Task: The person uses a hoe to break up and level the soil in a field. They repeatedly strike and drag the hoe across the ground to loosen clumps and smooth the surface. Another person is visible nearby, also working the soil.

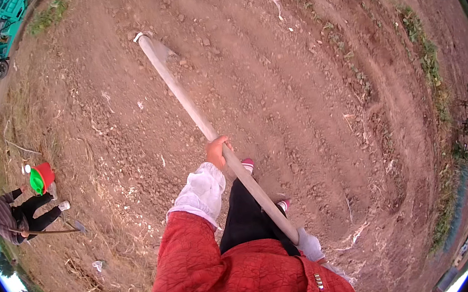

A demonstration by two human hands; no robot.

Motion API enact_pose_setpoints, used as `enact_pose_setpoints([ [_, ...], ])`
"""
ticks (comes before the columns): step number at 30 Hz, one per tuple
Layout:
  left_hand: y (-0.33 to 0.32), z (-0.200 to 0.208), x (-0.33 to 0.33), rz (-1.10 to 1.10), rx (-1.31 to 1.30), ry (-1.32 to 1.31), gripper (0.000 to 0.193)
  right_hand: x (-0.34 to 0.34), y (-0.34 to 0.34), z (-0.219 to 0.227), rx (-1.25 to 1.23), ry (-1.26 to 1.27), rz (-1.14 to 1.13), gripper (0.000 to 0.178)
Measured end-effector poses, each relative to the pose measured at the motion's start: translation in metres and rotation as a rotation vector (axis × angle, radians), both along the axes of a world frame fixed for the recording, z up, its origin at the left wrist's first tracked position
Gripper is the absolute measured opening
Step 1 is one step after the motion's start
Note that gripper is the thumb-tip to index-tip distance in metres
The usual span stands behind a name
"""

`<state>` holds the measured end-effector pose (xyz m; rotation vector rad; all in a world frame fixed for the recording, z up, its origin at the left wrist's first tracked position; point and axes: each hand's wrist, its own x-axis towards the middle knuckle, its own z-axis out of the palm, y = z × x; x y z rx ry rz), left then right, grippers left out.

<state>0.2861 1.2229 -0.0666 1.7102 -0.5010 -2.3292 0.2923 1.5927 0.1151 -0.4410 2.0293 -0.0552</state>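
A hoe (pixel 189 102) with a long pale wooden handle slants across the view, from its head at the far left down to my right side. Its blade (pixel 162 51) rests at the soil and looks dusty, nearly the colour of the ground. My left hand (pixel 218 151), bare below a white cuff, is wrapped round the middle of the handle. Close to my right hip, my right hand (pixel 309 245) is closed on the handle's near end, covered in what looks like a pale grey glove. My feet stand beneath the handle.
Brown, cloddy soil (pixel 292 98) spreads around me, with plant rows (pixel 420 47) on the right. A person (pixel 12 217) with a long-handled tool (pixel 51 231) stands at the left, near a red bucket (pixel 46 174) and a green basin (pixel 36 182). A teal vehicle (pixel 5 31) is parked far left.
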Motion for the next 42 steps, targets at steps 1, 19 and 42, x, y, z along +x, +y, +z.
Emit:
enact_pose_setpoints([
  [1, 0.003, 0.001, 0.001, 0.0, 0.008, 0.004, 0.009, 0.001, 0.001, -0.002, -0.006, -0.001, 0.007, 0.041],
  [19, -0.021, -0.024, -0.008, -0.026, -0.11, -0.003, 0.011, -0.008, -0.015, -0.016, -0.111, 0.067, -0.027, 0.036],
  [42, 0.268, -0.022, 0.065, -0.192, -0.115, 0.052, 0.011, 0.08, 0.275, 0.005, -0.214, 0.081, -0.09, 0.033],
])
